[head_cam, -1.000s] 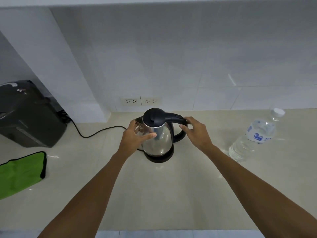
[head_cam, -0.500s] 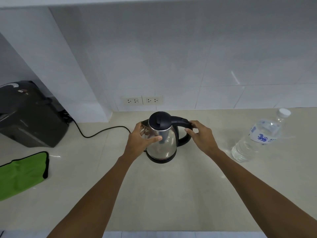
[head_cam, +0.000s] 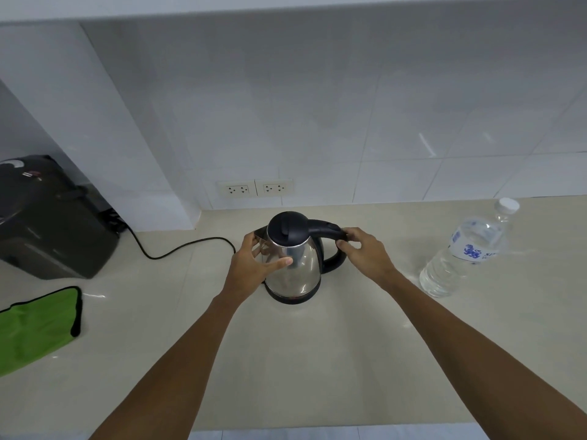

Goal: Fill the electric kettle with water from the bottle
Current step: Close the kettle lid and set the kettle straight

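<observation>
Left hand [head_cam: 251, 268] cups the steel kettle [head_cam: 293, 265] body; right hand [head_cam: 365, 252] holds its black handle, both grips closed on it. Capped bottle [head_cam: 467, 252] stands apart on the surface [head_cam: 301, 360].

Soft even daylight, wide-angle edge distortion

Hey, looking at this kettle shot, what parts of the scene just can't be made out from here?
Head view only:
- Kettle water level: hidden by the shut black lid and steel wall.
- Kettle spout and far side: covered by the left hand.
- Handle button: hidden under the right hand.
- Bottle label text: too small, partly turned away.
- Green cloth and black appliance: cut off by the left edge.
</observation>
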A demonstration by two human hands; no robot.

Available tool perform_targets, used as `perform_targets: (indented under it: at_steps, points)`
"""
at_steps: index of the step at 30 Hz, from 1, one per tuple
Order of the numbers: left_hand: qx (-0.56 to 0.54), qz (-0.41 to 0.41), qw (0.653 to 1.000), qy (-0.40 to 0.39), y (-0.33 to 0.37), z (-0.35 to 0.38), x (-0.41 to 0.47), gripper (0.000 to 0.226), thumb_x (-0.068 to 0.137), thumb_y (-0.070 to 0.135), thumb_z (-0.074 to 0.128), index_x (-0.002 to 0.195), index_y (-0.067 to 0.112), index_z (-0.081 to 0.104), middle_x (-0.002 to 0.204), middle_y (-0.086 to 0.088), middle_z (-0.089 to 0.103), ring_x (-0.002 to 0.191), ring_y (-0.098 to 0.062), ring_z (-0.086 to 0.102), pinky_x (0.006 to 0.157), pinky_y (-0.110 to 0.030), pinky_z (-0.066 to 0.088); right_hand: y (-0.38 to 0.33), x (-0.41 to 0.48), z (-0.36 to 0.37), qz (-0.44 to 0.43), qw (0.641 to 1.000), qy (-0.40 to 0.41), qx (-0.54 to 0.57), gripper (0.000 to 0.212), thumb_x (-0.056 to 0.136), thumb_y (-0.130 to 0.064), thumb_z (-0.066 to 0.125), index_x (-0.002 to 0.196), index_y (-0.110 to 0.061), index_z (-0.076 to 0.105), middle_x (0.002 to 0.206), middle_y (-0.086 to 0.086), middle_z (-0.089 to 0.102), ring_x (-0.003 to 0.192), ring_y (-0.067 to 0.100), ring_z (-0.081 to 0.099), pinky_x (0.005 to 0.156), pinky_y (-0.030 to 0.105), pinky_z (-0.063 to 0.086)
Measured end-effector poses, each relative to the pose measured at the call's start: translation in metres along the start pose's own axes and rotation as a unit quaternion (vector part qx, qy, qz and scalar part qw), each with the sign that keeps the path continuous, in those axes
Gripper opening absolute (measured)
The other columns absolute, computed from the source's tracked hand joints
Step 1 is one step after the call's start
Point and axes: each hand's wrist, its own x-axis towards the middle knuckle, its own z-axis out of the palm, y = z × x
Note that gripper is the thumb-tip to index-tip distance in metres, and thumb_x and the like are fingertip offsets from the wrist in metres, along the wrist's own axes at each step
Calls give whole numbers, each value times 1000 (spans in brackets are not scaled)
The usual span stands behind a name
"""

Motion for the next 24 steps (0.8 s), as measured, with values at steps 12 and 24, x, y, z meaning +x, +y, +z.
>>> perform_targets:
  at_steps: [12,24]
  points:
    - [2,-13,1000,2,4,1,-1,91,69,40,97,144,26,48,131,18,57,126,-8,55,105,-33,49,-19,21,-11,109,992,-46,53,48,94,-63,53,105,-19,69,104,3,68,96,29,72,97,43,57]
    - [1,-14,1000,-6,1,1,0,94,68,42,96,146,25,47,136,15,56,135,-16,55,108,-37,51,-16,21,-9,113,989,-36,93,39,95,-55,61,103,-19,69,109,4,69,101,26,70,93,40,59]
